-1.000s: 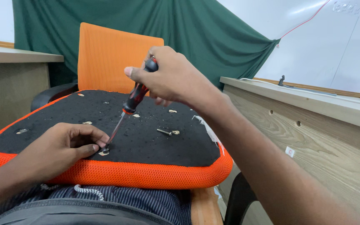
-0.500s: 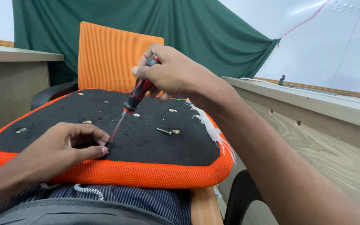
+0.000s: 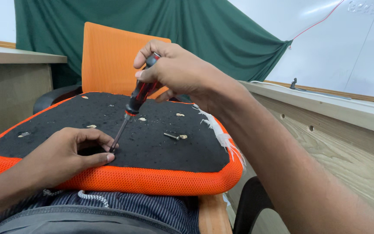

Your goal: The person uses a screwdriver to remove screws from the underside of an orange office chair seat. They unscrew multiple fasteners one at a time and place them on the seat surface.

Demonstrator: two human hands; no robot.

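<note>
Right hand up at 12 o'clock, fingers wrapped tight round the red-and-black handle of the screwdriver — the shaft slants down toward 7 o'clock and its tip meets the black underside of the seat right beside the left hand's fingertips. Left hand lies on the seat at 8 o'clock, thumb and forefinger curled close together around the tip; whether they pinch a screw there I cannot tell, the spot is hidden by the fingers.

The seat sits across the person's lap, black face up, its orange mesh rim running round the near edge. A loose screw lies on the black surface at 3 o'clock from the tip, well apart from both hands, with pale chips scattered about it. White frayed threads hang off the rim's right corner, just under the right forearm.

Behind, at 12 o'clock, an orange chair back stands upright before a green curtain — wooden desks flank both sides.
</note>
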